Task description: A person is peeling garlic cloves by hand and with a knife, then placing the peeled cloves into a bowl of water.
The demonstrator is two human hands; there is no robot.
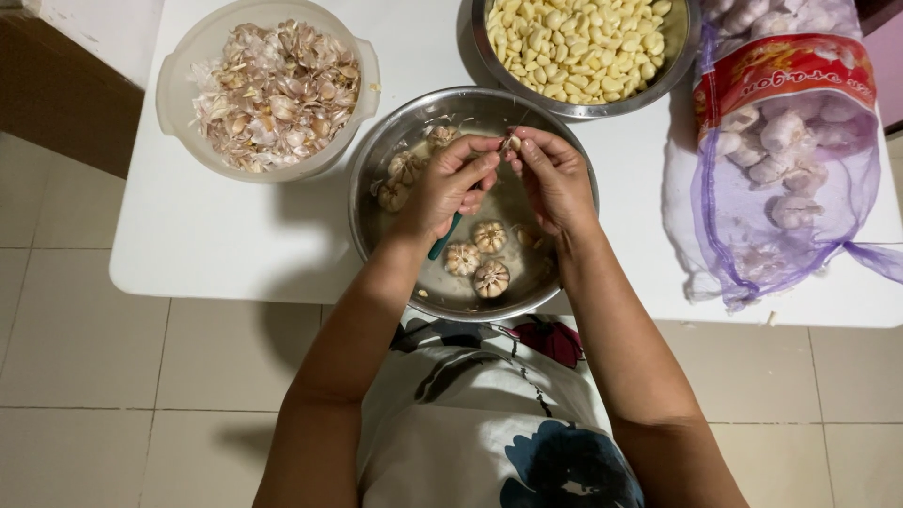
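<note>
Both hands, left hand [442, 188] gripping a green-handled knife [446, 235] and right hand [555, 179] pinching a garlic clove [514, 143], are peeling; many peeled cloves [578, 42] are lying done, several garlic heads [475, 256] and a full mesh bag [781, 150] are waiting.

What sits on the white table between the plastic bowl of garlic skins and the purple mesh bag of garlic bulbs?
In the head view, a steel bowl of soaking garlic bulbs sits there, with both hands over it: left hand, right hand.

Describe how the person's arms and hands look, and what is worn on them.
Both arms are bare from the frame's bottom edge to the fingers: no sleeves, gloves, watch or bracelets show. I can make out no ring on the left hand or the right hand. The only clothing in view is a white garment with dark blue, red and black flower patterns.
</note>
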